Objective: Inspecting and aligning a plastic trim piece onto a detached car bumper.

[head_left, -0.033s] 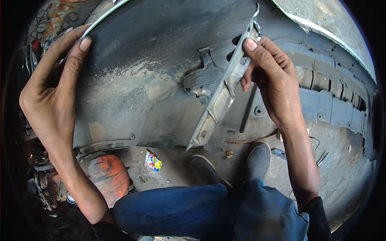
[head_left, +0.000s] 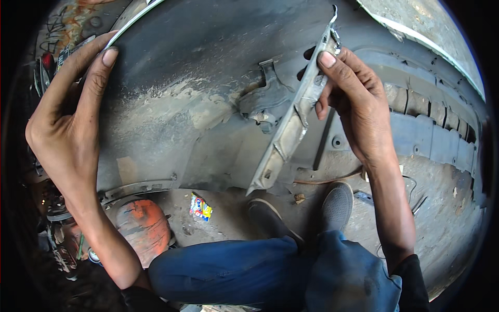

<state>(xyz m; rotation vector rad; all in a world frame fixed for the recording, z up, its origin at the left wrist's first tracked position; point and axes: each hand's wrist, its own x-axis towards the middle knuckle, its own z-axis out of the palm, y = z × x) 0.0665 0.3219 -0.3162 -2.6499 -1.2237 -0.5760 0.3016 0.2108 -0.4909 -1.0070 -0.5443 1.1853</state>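
A large dark car bumper (head_left: 171,67), its inner side scuffed and caked with dirt, spans the space in front of me. At the upper left my left hand (head_left: 73,109) pinches the bumper's pale edge between thumb and fingers. My right hand (head_left: 356,99) grips a long, narrow grey plastic strip (head_left: 283,138) near its upper end. The strip has ribs and rough edges, and it slants down to the left in front of the bumper, tapering to a point. Behind it, a torn-looking bracket (head_left: 267,101) shows on the bumper's inner face.
A worn orange-red rounded object (head_left: 143,226) sits at lower left, with assorted clutter beside it. A colourful wrapper (head_left: 199,207) lies on the concrete floor (head_left: 436,208), left of my shoes (head_left: 337,205). A slotted section (head_left: 436,140) of the bumper curves along the right.
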